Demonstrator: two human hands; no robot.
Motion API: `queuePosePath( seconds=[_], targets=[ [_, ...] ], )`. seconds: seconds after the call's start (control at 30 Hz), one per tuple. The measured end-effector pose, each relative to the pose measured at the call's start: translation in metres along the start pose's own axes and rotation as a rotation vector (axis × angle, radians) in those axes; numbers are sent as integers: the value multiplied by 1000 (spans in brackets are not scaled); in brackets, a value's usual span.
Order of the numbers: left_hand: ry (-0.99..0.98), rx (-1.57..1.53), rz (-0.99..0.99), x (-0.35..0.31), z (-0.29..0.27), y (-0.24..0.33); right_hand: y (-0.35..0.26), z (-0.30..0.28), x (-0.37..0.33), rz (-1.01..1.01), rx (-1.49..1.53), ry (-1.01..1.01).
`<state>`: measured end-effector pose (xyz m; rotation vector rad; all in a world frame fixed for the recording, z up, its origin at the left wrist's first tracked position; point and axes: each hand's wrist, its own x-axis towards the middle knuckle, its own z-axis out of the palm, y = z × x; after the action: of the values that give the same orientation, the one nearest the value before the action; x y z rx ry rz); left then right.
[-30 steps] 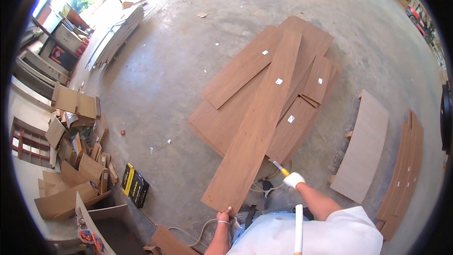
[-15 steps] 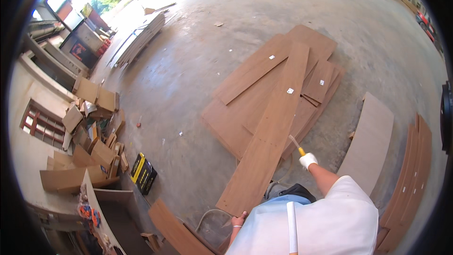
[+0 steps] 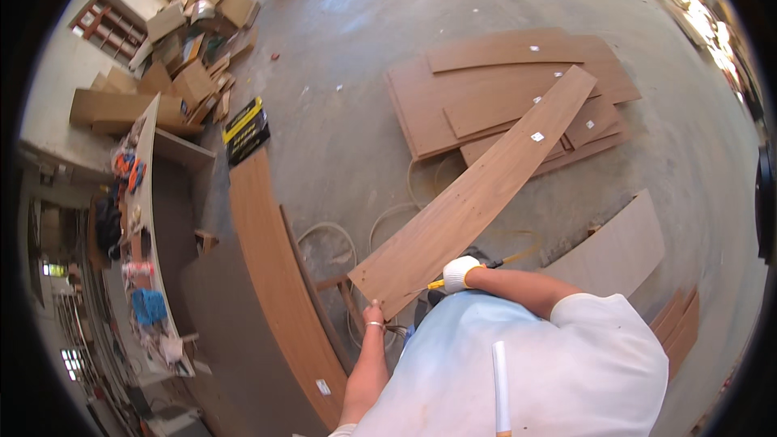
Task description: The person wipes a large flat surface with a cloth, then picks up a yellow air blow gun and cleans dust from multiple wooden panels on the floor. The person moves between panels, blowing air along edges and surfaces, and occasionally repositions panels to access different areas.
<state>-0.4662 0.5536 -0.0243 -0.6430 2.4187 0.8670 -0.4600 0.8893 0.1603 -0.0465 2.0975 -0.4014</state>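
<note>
A long brown wooden board (image 3: 473,206) slants from the stack down to my body. At its near end, my bare left hand (image 3: 374,312), with a pale band on the wrist, grips the edge. My right hand (image 3: 461,273), in a white glove, is closed round a yellow tool (image 3: 436,284) that looks like an air blow gun. Its thin tip points left over the board's near end, and a yellowish hose (image 3: 520,256) trails off to the right. My right fingers are partly hidden by the glove.
Brown boards (image 3: 494,81) lie stacked on the concrete floor ahead. On the left are another long board (image 3: 279,251), a black-and-yellow box (image 3: 245,131), a cluttered workbench (image 3: 150,186) and scrap cardboard (image 3: 174,81). A pale panel (image 3: 619,239) lies right. Hose loops (image 3: 328,231) cross the floor.
The view has turned left. My right hand has come in with the tool from beyond the board's right side to its near end. The board's far end has swung right across the stack.
</note>
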Motion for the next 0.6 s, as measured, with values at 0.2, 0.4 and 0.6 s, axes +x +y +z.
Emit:
queuePosePath(
  seconds=[0.2,0.4,0.6],
  targets=[
    [-19,-255,-173,-51,-7,-46,1,48,0,41,57,39],
    [82,-261,-277,-77,0,-91,48,34,-10,-6,-107,-27],
    [70,-542,-444,-87,1,-79,138,2,-11,147,37,17]
  ],
)
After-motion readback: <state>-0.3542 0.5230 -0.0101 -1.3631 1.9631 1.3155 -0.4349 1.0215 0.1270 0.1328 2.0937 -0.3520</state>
